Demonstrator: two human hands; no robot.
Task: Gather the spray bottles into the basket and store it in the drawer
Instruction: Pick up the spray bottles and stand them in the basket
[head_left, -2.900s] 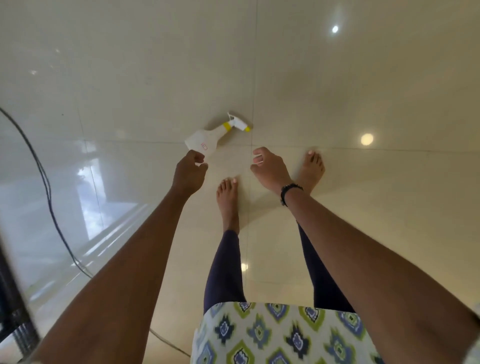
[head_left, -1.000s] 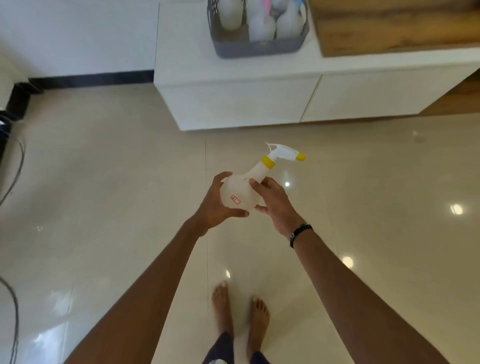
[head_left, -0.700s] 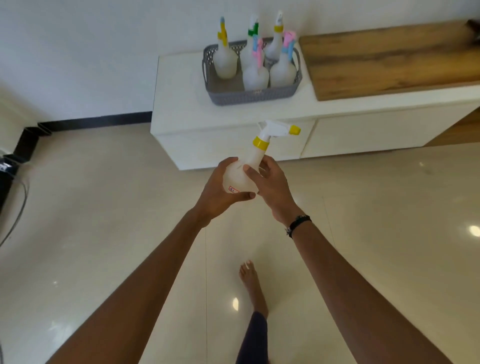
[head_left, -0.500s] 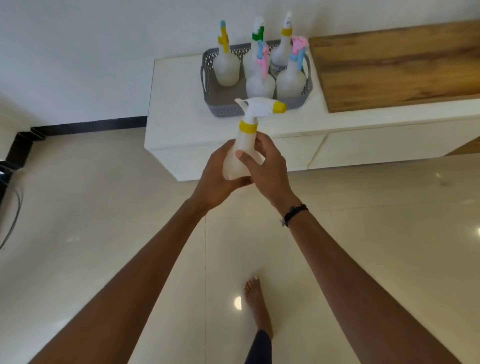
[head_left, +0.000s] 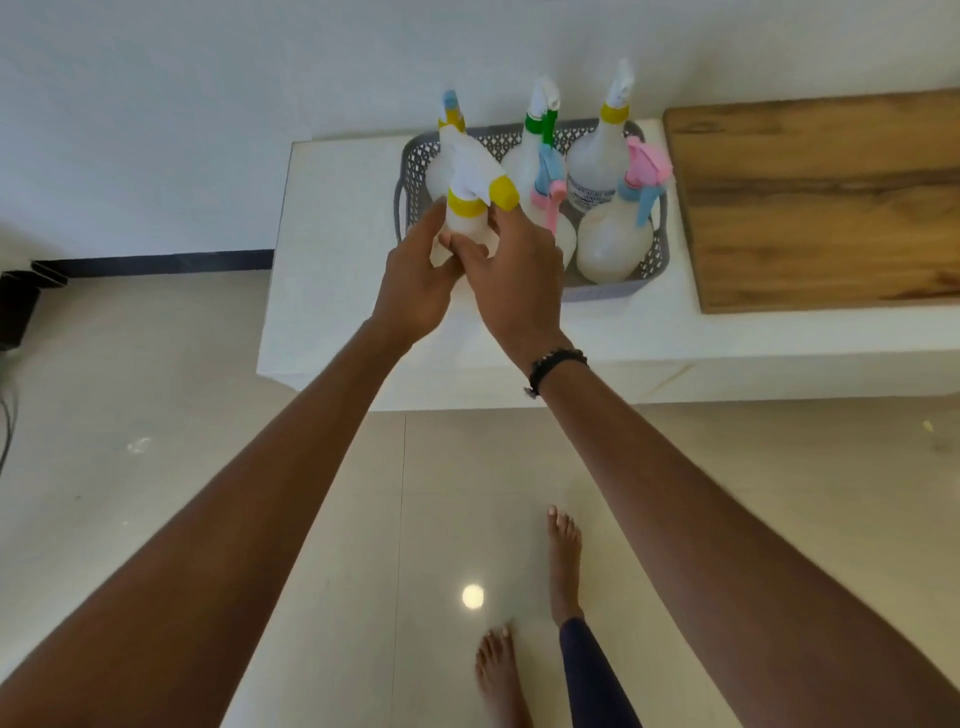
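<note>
Both hands hold a white spray bottle with a yellow collar and yellow nozzle tip (head_left: 470, 205) upright over the front left part of the grey perforated basket (head_left: 655, 260). My left hand (head_left: 421, 280) grips its body from the left, and my right hand (head_left: 514, 275) wraps it from the right. Several spray bottles stand in the basket: one with a yellow and blue top (head_left: 451, 117), one with a green top (head_left: 537, 130), one with a yellow collar (head_left: 605, 150) and one with a pink and blue trigger (head_left: 623, 228). The bottle's base is hidden by my hands.
The basket sits on a low white cabinet (head_left: 332, 260) against the wall. A wooden board (head_left: 821, 197) lies on the cabinet to the right. Drawer fronts (head_left: 753, 382) show below the top edge. Black cables and a black box (head_left: 15, 312) lie at the far left on the glossy floor.
I picked the bottle off the floor with both hands and carried it up and forward, from over the floor to over the basket. The cabinet is now much closer.
</note>
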